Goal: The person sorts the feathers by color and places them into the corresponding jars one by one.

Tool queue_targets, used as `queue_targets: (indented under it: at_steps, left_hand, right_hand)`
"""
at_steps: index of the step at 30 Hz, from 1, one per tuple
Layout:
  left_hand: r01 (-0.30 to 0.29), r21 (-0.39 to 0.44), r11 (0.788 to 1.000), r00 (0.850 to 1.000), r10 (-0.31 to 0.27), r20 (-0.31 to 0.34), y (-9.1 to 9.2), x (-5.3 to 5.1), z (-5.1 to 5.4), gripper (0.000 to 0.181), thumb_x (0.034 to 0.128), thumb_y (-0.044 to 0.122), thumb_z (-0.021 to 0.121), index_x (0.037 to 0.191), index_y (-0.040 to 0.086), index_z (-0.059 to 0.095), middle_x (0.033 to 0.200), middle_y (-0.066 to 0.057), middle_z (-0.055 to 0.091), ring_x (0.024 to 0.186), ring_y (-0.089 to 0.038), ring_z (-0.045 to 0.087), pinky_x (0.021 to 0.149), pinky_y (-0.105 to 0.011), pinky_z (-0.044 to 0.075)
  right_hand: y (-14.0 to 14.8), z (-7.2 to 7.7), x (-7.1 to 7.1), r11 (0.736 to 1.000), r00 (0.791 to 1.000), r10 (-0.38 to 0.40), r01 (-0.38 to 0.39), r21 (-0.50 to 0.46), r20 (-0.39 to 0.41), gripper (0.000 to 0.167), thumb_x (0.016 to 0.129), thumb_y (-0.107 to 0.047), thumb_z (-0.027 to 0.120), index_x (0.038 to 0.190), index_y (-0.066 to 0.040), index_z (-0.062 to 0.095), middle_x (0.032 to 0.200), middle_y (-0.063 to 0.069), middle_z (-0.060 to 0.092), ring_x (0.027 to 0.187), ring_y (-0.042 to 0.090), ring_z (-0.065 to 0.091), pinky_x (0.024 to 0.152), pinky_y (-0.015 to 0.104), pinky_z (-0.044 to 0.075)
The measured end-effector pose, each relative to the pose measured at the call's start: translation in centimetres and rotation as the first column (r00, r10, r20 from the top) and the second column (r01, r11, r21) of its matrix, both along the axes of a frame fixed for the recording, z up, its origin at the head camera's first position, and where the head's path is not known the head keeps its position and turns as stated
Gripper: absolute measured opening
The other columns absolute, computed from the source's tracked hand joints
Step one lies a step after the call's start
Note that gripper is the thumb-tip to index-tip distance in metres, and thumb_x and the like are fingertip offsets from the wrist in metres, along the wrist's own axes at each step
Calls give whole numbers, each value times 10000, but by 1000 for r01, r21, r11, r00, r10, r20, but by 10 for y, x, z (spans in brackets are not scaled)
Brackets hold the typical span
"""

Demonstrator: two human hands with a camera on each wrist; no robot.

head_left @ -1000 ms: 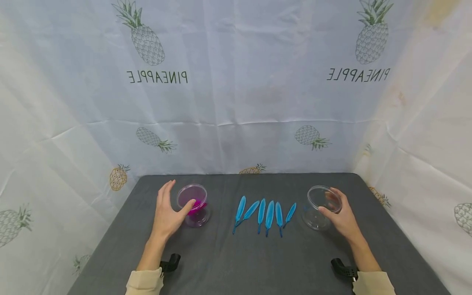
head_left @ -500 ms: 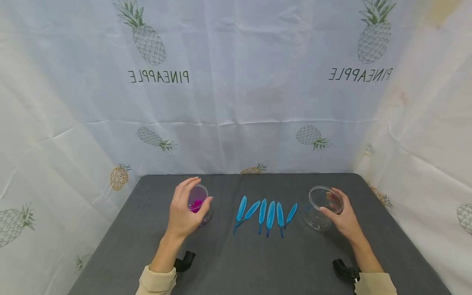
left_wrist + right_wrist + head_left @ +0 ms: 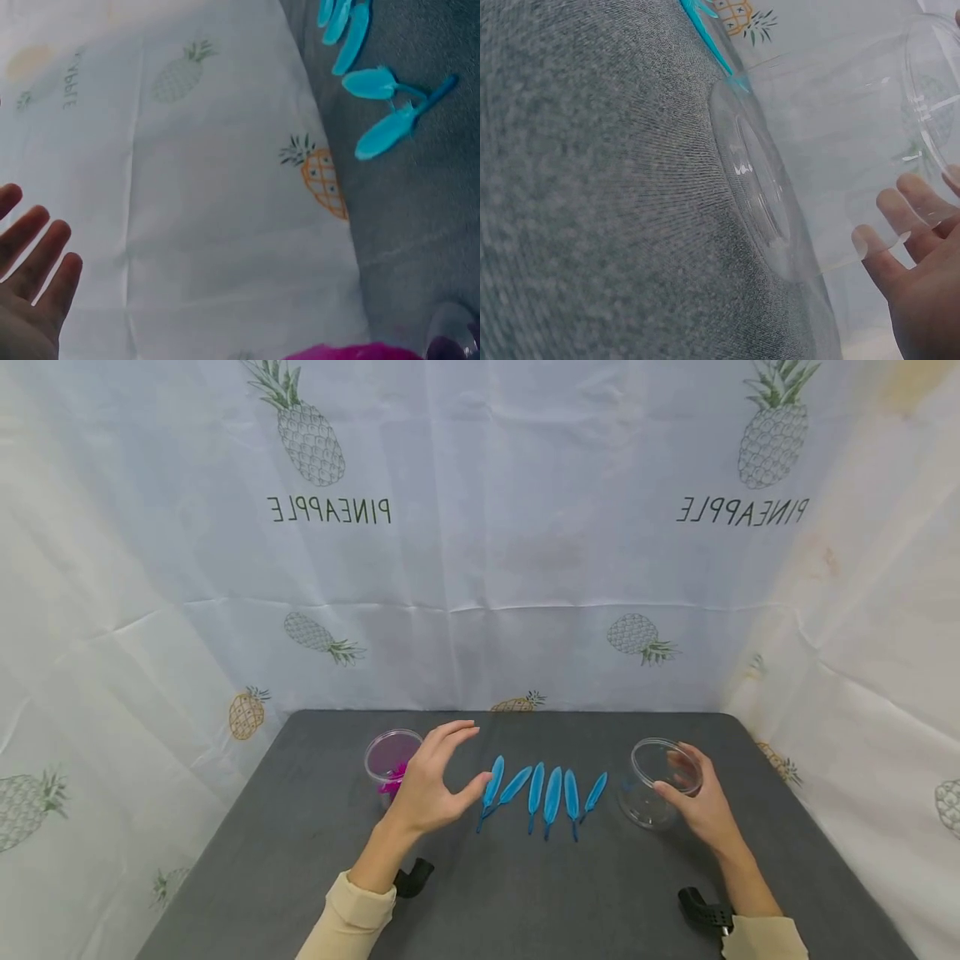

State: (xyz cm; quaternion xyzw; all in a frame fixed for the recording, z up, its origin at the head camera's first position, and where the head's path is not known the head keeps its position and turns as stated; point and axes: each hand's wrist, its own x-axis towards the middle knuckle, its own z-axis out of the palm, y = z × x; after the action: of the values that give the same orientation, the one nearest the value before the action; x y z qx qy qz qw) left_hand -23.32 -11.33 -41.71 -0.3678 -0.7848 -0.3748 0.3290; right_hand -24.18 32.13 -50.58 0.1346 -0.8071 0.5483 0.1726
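Feathers (image 3: 552,793), six and blue, are laid at 3 o'clock from the left hand (image 3: 429,792), which is now brought rightward past the tinted cup (image 3: 379,758), left at its 10 o'clock. The hand is spread; thumb contact with the nearest feather (image 3: 488,797) cannot be told. The clear cup (image 3: 642,806), at the feathers' 3 o'clock, is gripped by the right hand (image 3: 703,795). The feathers are seemingly being reached for, none yet lifted.

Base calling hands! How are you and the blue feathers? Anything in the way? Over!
Left hand empty. Right hand gripping clear cup. Six blue feathers lying between the hands. Nothing lying over them; left hand partly hides other cup.
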Motion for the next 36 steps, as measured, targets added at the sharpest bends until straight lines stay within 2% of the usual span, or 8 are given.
queue_targets:
  at_steps: [4,12,21,36]
  left_hand:
    - [24,-42,999,999,-22,34,11,-6,-2,567,935,393,702,1368,46,582,1399,-113,565,1294,-289,537,1018,-509,499]
    - [63,-156,986,986,-38,161,36,-14,-13,641,892,340,744,1445,96,531,1484,-76,509,1361,-240,484,1066,-504,468]
    - [117,-293,949,974,-52,221,68,-27,-21,730,918,386,726,1529,109,437,1558,-71,429,1421,-247,420,1128,-508,403]
    - [186,-412,892,928,-22,372,104,-46,-30,721,998,456,604,1595,159,330,1638,-26,322,1496,-237,313,1182,-517,317]
  right_hand:
    - [-1,1,1,1000,1000,-1,1,-9,8,782,924,73,676,1547,62,203,1400,284,402,1237,-48,414,982,80,378]
    - [-1,1,2,1000,1000,2,-2,16,5,801,922,67,684,1556,60,194,1410,299,397,1236,-77,401,977,60,369]
    - [0,0,1,1000,1000,-3,4,24,-8,800,922,67,683,1559,54,199,1410,294,402,1230,-73,411,965,74,377]
    - [1,1,2,999,1000,-7,6,33,24,819,931,33,694,1572,30,186,1444,292,394,1247,-51,397,971,70,371]
